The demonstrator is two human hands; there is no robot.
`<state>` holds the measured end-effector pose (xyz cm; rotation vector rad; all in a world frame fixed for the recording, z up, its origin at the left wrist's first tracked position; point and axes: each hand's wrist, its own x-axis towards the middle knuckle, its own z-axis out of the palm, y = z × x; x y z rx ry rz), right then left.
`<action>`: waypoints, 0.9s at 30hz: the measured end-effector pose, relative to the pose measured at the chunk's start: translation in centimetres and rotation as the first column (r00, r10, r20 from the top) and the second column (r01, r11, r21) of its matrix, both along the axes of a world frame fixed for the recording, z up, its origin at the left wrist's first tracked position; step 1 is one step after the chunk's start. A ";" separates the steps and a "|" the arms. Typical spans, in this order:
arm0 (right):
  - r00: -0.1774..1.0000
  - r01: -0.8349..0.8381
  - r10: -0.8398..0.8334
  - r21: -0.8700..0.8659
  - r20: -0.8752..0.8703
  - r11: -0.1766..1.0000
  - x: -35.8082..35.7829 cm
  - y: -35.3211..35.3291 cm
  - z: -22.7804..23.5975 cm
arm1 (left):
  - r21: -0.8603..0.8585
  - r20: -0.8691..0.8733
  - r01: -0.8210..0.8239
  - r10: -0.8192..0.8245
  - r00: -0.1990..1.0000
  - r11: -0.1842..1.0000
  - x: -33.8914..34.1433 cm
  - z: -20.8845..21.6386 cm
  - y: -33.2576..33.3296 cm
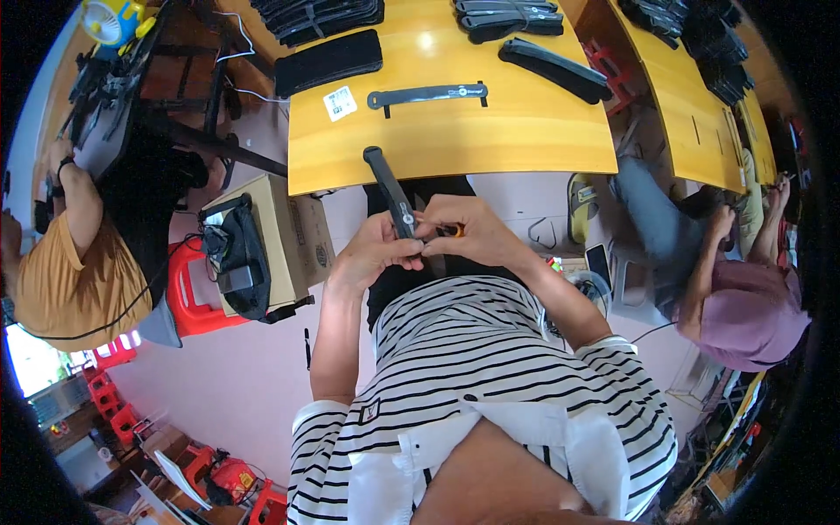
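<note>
My left hand [374, 254] is closed on a black strap [391, 184] with a rounded end and a small white print. The strap slants up and left over my lap, just in front of the table edge. My right hand [477, 229] pinches near the strap's lower end, fingertips meeting those of my left hand. Inside its curled fingers sits a small tool with an orange loop [454, 230]; the rest of it is hidden. On the table ahead lies a similar black strap [429, 94] with two short dark tabs under it.
The yellow table [525, 140] bears a white label sheet [339, 103], a flat black stack [329, 63] and bundled straps [510, 17]. At left stand a cardboard box [293, 236] and a red stool [188, 293]. People sit at left [79, 271] and right [744, 306].
</note>
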<state>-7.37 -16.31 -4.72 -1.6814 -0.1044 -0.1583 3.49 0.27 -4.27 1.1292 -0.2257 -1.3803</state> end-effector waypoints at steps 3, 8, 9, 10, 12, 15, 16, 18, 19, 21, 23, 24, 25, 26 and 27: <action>0.992 -0.058 0.090 0.303 -0.093 0.951 -0.4 0.4 -0.7 | -0.002 -0.004 0.061 -0.061 0.998 0.998 -0.3 0.5 -0.1; 0.977 0.179 -0.140 0.262 -0.160 0.948 -1.3 2.2 -0.3 | -0.047 0.002 0.073 -0.073 0.997 0.996 -0.8 -0.3 -0.3; 0.977 0.182 -0.144 0.260 -0.160 0.948 -1.3 2.6 0.0 | -0.049 0.003 0.076 -0.076 0.997 0.996 -1.1 -0.2 -0.4; 0.957 0.276 -0.261 0.126 -0.124 0.953 -1.4 2.8 0.5 | -0.048 0.003 0.065 -0.065 0.998 0.997 -1.4 0.1 -0.5; 0.923 0.374 -0.374 -0.013 -0.088 0.927 -1.3 2.8 0.9 | -0.048 0.001 0.054 -0.054 0.999 0.997 -1.8 0.6 -0.8; 0.900 0.432 -0.424 0.072 -0.100 0.899 -0.4 2.3 1.5 | -0.067 0.026 0.069 -0.067 0.997 0.995 -2.0 0.9 -0.9; 0.892 0.445 -0.415 0.190 -0.179 0.875 -0.1 2.2 1.4 | -0.076 0.025 0.084 -0.082 0.996 0.994 -2.2 0.8 -0.9; 0.886 0.456 -0.431 0.151 -0.172 0.877 0.4 1.3 1.5 | -0.091 0.011 0.120 -0.119 0.993 0.989 -2.7 0.9 -0.9; 0.878 0.468 -0.447 0.114 -0.171 0.876 0.6 1.0 1.5 | -0.093 0.012 0.118 -0.117 0.993 0.989 -2.7 0.8 -0.8; 0.893 0.445 -0.428 0.124 -0.142 0.887 0.8 0.8 1.5 | -0.148 -0.049 0.144 -0.153 0.987 0.978 -2.8 0.5 -0.7; 0.921 0.374 -0.325 0.256 -0.213 0.891 0.8 0.8 2.3 | -0.146 -0.098 0.109 -0.124 0.987 0.983 -2.8 -0.1 -0.6; 0.923 0.371 -0.324 0.253 -0.208 0.894 0.8 0.9 2.4 | -0.139 -0.148 0.076 -0.097 0.984 0.987 -2.8 -0.3 -0.6; 0.944 0.309 -0.248 0.326 -0.216 0.893 0.7 1.1 2.5 | -0.144 -0.143 0.075 -0.096 0.985 0.987 -2.8 -0.1 -0.8; 0.961 0.246 -0.170 0.398 -0.217 0.884 0.6 1.3 2.5 | -0.139 -0.142 -0.026 0.006 0.990 0.990 -2.8 0.3 -1.1; 0.963 0.242 -0.170 0.393 -0.209 0.887 0.6 1.5 2.7 | -0.135 -0.141 -0.128 0.109 0.984 0.983 -2.8 0.7 -1.4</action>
